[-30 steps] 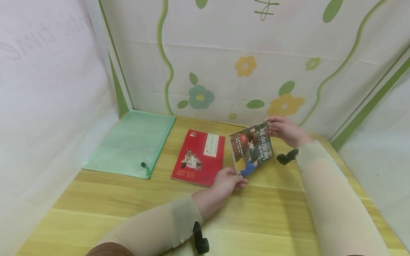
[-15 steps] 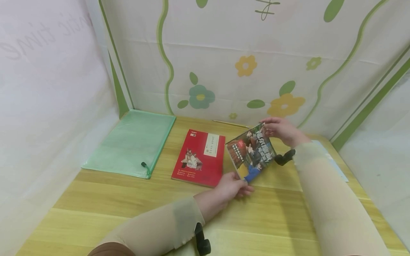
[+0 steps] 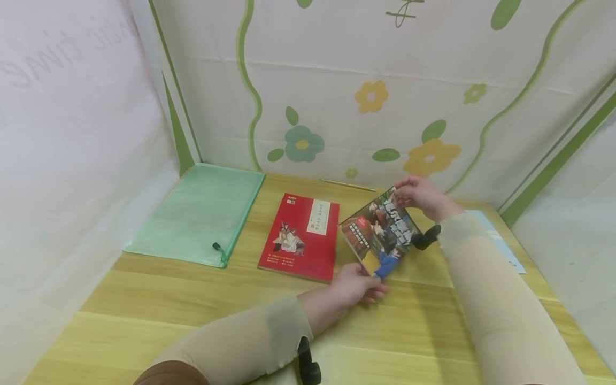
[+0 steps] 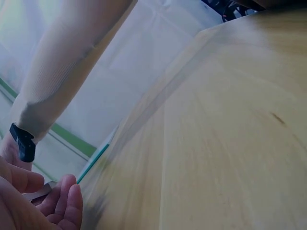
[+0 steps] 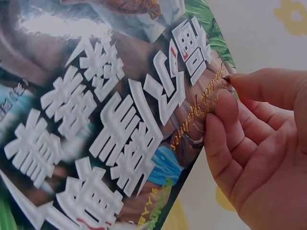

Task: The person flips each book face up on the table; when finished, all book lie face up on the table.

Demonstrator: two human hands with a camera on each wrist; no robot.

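the dark-covered book (image 3: 382, 235) with big white characters on its front is held tilted above the wooden tabletop (image 3: 192, 315), just to the right of a red book (image 3: 300, 238) that lies flat. the right hand (image 3: 421, 197) pinches the book's far upper corner, its fingers (image 5: 225, 139) curled onto the cover's edge in the right wrist view. the left hand (image 3: 356, 286) grips the book's near lower corner, fingers curled under it; the left wrist view shows only those curled fingers (image 4: 62, 201) and bare wood. a green mesh zip pouch (image 3: 199, 214) lies well apart at the tabletop's left rear corner, and a thin pencil (image 3: 347, 185) lies along the back edge by the flowered backdrop (image 3: 385, 96).
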